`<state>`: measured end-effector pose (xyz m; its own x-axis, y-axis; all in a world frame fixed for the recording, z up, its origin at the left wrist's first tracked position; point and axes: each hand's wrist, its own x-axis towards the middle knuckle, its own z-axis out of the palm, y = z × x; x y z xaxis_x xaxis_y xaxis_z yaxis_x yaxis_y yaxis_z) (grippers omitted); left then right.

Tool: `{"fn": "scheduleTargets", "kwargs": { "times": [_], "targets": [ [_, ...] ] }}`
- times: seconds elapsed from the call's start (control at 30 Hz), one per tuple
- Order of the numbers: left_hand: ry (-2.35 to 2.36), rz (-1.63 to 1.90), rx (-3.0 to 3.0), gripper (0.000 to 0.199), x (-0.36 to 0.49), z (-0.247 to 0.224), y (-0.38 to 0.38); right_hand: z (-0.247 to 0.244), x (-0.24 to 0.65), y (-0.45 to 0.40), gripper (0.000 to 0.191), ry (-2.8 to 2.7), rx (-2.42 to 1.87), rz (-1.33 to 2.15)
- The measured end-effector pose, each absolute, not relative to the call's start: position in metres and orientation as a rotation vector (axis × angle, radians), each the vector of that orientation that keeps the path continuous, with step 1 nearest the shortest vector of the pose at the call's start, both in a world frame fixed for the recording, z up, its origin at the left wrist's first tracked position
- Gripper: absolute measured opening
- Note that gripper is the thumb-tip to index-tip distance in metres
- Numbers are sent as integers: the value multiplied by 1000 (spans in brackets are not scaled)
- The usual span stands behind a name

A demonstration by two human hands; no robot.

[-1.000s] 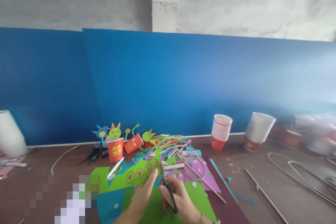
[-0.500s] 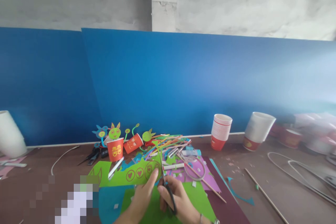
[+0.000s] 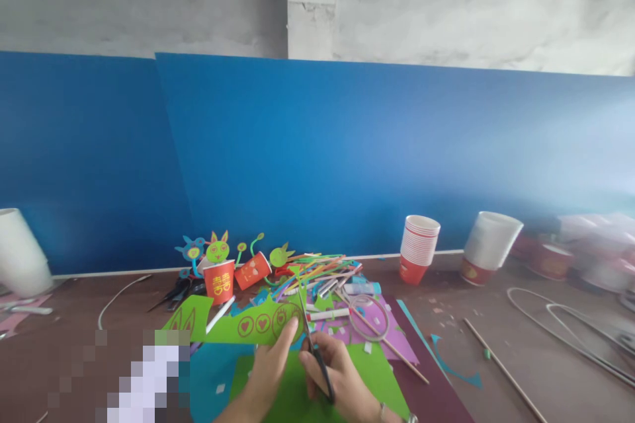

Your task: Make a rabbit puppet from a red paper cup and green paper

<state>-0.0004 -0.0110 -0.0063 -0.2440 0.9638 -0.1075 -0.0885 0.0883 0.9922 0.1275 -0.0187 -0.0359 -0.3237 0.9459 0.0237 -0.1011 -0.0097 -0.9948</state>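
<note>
My left hand [image 3: 268, 370] pinches a strip of green paper [image 3: 225, 329] near its right end, thumb on top. Circles with hearts and pointed ear shapes are drawn on the strip in reddish brown. A pair of black-handled scissors [image 3: 322, 370] is in my right hand [image 3: 342, 377], with the fingers around the handles. The blades point away from me and lie at the strip's right end, by the outermost circle. Beneath both hands lies a green sheet [image 3: 381, 380], partly over a blue sheet [image 3: 211, 377].
Behind the strip stand decorated red paper cups [image 3: 219, 283] beside a heap of coloured pipe cleaners [image 3: 327, 268]. A cup stack [image 3: 419, 248] and another stack [image 3: 491, 248] stand to the right. A wooden stick [image 3: 501, 367] and a blue scrap [image 3: 456, 367] lie on the tabletop.
The left part of the green strip has tilted and risen slightly, showing more of the ear drawings. Both hands stay nearly in place, the scissors still at the strip's right end.
</note>
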Motion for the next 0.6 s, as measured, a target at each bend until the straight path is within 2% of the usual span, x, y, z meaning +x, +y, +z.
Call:
{"fn": "scheduleTargets", "kwargs": {
  "times": [0.23,0.6],
  "targets": [
    [1333,1351,962,34,-2,-21,-6,-38,128,-19,55,-1404,-923,1505],
    [1252,1424,1001,35,2,-11,-8,-40,130,-18,55,-1382,-913,1503]
  ]
}}
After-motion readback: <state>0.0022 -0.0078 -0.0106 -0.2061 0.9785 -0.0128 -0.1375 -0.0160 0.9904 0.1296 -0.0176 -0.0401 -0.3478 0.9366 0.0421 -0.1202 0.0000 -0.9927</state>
